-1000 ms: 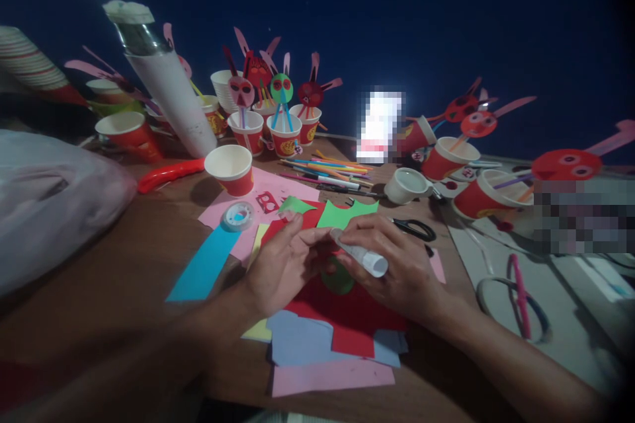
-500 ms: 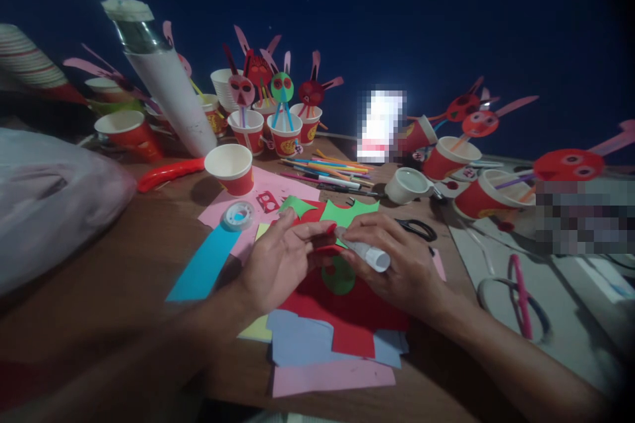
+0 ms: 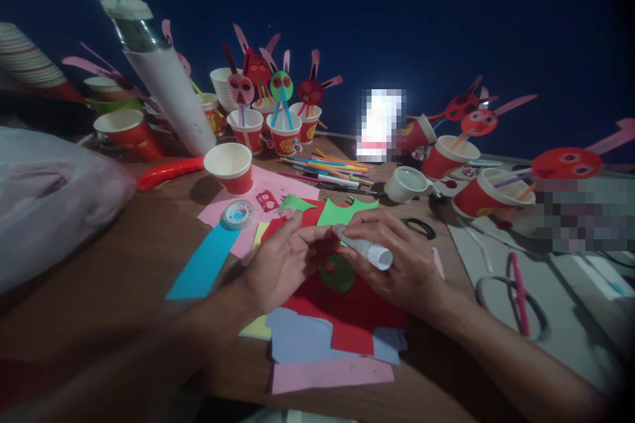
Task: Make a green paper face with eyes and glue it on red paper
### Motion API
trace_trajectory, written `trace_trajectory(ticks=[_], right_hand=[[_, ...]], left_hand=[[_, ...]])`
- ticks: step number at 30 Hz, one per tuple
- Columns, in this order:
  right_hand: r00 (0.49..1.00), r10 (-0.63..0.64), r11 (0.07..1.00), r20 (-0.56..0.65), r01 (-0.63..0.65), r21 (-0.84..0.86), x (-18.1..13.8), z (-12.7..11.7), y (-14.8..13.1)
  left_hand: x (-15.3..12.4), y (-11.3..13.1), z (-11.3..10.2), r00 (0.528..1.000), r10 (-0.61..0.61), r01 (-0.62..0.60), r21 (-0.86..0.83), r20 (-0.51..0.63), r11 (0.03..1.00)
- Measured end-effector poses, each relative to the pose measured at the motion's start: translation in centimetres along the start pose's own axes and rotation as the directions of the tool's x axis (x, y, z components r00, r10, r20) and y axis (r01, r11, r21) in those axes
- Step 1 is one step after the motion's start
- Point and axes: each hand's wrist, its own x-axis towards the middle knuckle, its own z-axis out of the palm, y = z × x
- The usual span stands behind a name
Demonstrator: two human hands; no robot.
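Note:
My right hand point(image 3: 397, 258) grips a white glue stick point(image 3: 370, 252), its tip pointing left. Opposite it, my left hand point(image 3: 282, 258) is turned palm inward, fingers stretched out and thumb apart. The left index fingertip meets the tip of the glue stick; any small piece on that fingertip is hidden. Beneath both hands lies red paper point(image 3: 367, 304) with a green paper circle point(image 3: 338, 275) on it. Just beyond my fingers are green paper scraps point(image 3: 347, 211).
Left of the hands are a tape roll point(image 3: 237, 215), a blue paper strip point(image 3: 203, 264) and a paper cup point(image 3: 229, 168). Drinking straws point(image 3: 337, 165), a small white cup point(image 3: 407, 184) and black-handled scissors point(image 3: 419, 229) lie beyond. Cups with rabbit-like paper heads stand behind.
The small red piece that showed at my left index fingertip is out of sight now. Both hands have shifted only slightly, with the glue stick kept at the fingertip.

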Motion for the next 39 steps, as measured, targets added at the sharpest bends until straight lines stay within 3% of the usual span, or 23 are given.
trace_trajectory(ticks=[10, 16, 22, 31, 39], right_hand=[[0.999, -0.018, 0.999, 0.039, 0.017, 0.038, -0.2, 0.3, -0.3], [0.998, -0.012, 0.999, 0.056, 0.01, 0.039, -0.2, 0.4, 0.0], [0.999, 0.005, 0.999, 0.033, -0.006, 0.05, -0.1, 0.1, 0.3], [0.991, 0.102, 0.96, -0.09, -0.074, 0.271, 0.4, -0.2, 0.3], [0.991, 0.124, 0.948, -0.053, -0.103, 0.301, 0.4, 0.0, 0.0]], left_hand=[[0.1, 0.1, 0.4, 0.999, 0.002, -0.003, -0.027, -0.036, 1.0], [0.4, -0.1, -0.3, 0.996, 0.077, -0.078, -0.017, -0.048, 0.997], [0.4, -0.4, -0.6, 0.979, 0.198, -0.192, 0.096, -0.057, 0.977], [0.6, -0.3, -0.6, 0.98, 0.173, -0.157, 0.154, -0.097, 0.976], [0.6, -0.4, -0.2, 0.952, 0.242, -0.185, 0.277, -0.186, 0.943]])
